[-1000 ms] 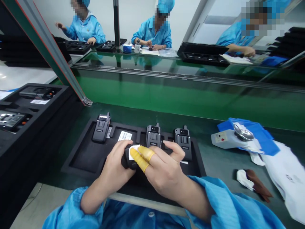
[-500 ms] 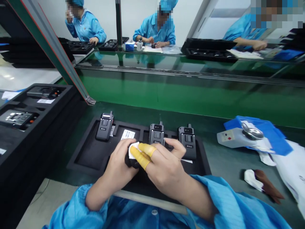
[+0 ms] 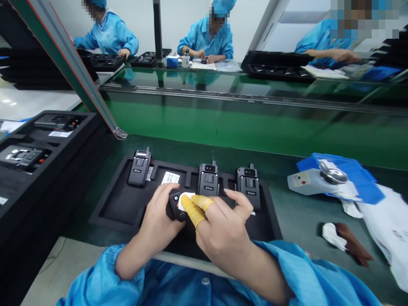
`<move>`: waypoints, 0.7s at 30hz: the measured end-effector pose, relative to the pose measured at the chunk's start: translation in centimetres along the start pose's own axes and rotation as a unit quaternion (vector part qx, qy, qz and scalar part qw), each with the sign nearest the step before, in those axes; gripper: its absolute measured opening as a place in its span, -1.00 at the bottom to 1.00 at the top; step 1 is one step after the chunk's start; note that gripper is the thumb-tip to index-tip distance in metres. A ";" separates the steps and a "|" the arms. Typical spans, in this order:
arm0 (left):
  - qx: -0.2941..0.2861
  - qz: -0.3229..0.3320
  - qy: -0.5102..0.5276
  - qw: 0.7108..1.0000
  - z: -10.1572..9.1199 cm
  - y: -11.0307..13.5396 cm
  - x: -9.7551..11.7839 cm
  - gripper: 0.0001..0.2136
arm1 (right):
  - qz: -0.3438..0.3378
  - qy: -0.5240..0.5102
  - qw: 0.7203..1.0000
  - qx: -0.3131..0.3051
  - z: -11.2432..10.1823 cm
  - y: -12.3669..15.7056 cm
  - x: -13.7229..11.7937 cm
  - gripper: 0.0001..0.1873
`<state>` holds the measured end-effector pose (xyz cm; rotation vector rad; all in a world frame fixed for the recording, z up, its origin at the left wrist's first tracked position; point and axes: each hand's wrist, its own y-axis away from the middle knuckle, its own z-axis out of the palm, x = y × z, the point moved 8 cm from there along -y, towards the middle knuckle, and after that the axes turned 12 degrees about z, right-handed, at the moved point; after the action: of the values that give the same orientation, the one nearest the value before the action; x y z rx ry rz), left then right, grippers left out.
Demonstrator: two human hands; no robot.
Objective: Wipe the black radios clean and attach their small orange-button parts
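My left hand [image 3: 157,221] is wrapped around a small black handheld radio [image 3: 174,205] held over a black foam tray [image 3: 117,208]. My right hand [image 3: 219,229], with yellow finger cots on two fingers, presses a small white cloth [image 3: 185,199] against the radio's top. Three more black radios stand upright along the tray's far edge: one at the left [image 3: 139,167], one in the middle [image 3: 208,179], one at the right [image 3: 247,182]. A white barcode label [image 3: 170,177] lies in the tray between them.
Stacked black foam trays [image 3: 38,170] with devices stand at my left. A white dispenser with a metal top [image 3: 314,178] rests on blue sheets at the right, near a brown and white rag [image 3: 346,242]. A green conveyor [image 3: 255,123] runs across; several people in blue work beyond it.
The radio has turned slightly in my left hand, and my right fingers with the white cloth have shifted along its top. The view moved a little.
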<state>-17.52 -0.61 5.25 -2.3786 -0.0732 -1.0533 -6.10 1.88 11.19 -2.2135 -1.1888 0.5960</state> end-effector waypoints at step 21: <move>-0.036 -0.040 -0.093 0.994 -0.7 -4.4 -2.5 -0.26 | 0.050 -0.028 0.998 -0.020 0.3 3.1 4.0 -0.65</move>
<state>-20.85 3.17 5.84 -2.5542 -0.2031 -0.8811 -2.37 3.91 8.43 -2.3150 -1.1337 0.6842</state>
